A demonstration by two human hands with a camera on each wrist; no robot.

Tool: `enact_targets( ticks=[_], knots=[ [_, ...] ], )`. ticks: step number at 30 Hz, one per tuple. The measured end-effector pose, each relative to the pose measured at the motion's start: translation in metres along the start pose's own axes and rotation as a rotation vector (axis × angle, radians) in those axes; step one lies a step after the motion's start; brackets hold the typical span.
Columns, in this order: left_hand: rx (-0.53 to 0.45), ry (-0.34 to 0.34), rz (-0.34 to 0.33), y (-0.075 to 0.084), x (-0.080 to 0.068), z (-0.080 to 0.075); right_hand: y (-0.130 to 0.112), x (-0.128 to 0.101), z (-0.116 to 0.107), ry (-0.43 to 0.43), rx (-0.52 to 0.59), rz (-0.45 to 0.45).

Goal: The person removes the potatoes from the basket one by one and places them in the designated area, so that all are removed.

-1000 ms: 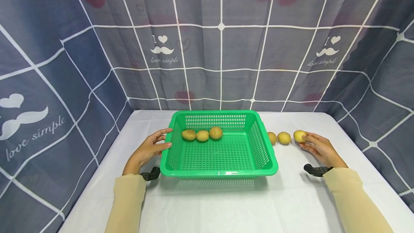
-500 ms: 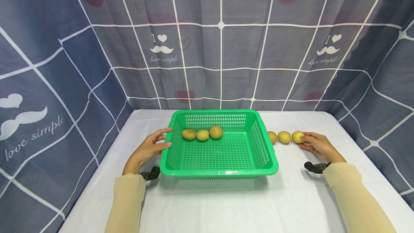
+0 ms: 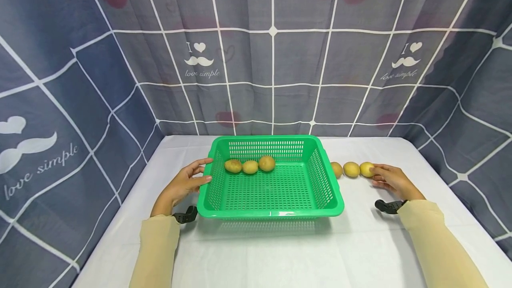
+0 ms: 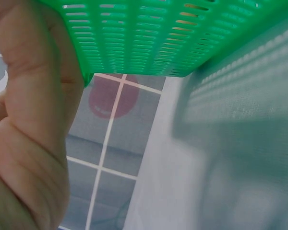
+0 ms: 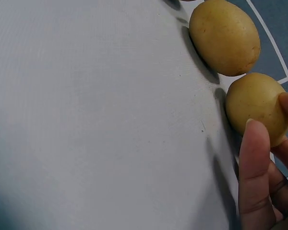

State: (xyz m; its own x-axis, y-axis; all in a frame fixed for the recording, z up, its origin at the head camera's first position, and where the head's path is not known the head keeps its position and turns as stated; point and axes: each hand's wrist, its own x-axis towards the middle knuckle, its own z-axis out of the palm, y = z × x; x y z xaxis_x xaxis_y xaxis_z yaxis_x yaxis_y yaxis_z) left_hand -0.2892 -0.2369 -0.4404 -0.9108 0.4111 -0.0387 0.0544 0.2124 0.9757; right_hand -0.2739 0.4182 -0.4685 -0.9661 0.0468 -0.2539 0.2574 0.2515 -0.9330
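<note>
My left hand (image 3: 185, 185) rests against the left rim of a green plastic basket (image 3: 271, 213), its fingertips and thumb right at the edge. In the left wrist view the hand lies beside the basket's slotted wall (image 4: 120, 40). On the right, my right hand (image 3: 393, 179) pinches a small yellow potato (image 3: 366, 169) between thumb and fingers. That potato is at the right end of a short row, right beside a second potato (image 5: 224, 38). A third potato (image 3: 337, 170) is partly hidden behind the basket's right wall.
Three potatoes (image 3: 250, 167) lie in a row inside the basket, toward its back left. A white cloth (image 3: 280, 257) covers the table. Grey checked curtains (image 3: 248, 57) with white lines stand behind and at both sides.
My right hand has shifted left with its potato, closing the gap to the neighbouring one. The left hand and the basket have stayed in place.
</note>
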Motion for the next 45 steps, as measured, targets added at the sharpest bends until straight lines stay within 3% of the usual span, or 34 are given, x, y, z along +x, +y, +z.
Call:
enact_targets(
  ticks=[11, 31, 40, 45],
  knots=[
    [0.011, 0.01, -0.015, -0.001, -0.008, -0.001, 0.006, 0.0, 0.007, -0.002, 0.021, 0.005],
    [0.002, 0.005, 0.0, -0.001, -0.005, -0.001, 0.001, 0.002, 0.002, 0.011, 0.035, 0.007],
    [0.0, 0.004, 0.002, -0.001, -0.002, 0.0, -0.002, -0.001, -0.003, 0.036, -0.022, 0.022],
    [0.006, 0.006, 0.0, 0.0, -0.001, 0.0, -0.007, -0.004, -0.008, 0.048, -0.057, -0.022]
  ],
)
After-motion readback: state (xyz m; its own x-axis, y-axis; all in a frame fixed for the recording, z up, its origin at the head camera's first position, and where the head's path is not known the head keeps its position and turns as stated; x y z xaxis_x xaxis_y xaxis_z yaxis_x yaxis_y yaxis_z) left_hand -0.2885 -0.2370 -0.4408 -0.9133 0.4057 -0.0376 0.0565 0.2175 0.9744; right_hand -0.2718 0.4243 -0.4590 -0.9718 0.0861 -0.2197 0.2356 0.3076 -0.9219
